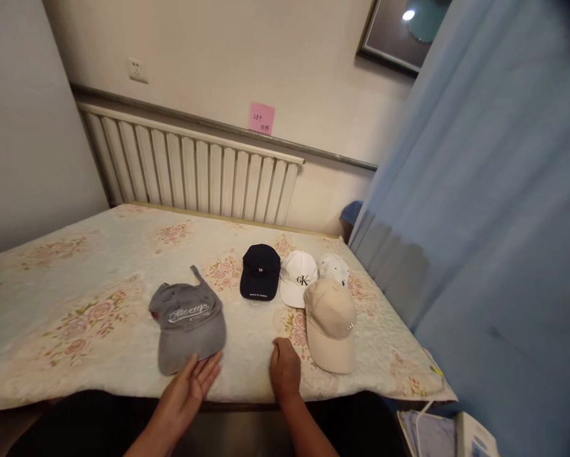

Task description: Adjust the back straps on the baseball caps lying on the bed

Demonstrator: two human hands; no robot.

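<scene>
My left hand is at the front edge of the bed, palm turned up and fingers stretched out. Its fingertips are at the brim of a grey baseball cap with white lettering and a loose back strap; whether they press on it I cannot tell. Curled into a fist, my right hand rests near the bed's front edge, left of a beige cap. Behind stand a black cap, a white cap with black letters, and another white cap partly hidden by the beige one.
A floral cover lies over the bed. Along the wall runs a white radiator with a pink note above. A blue curtain hangs at the right, and a box stands low by the bed's right corner.
</scene>
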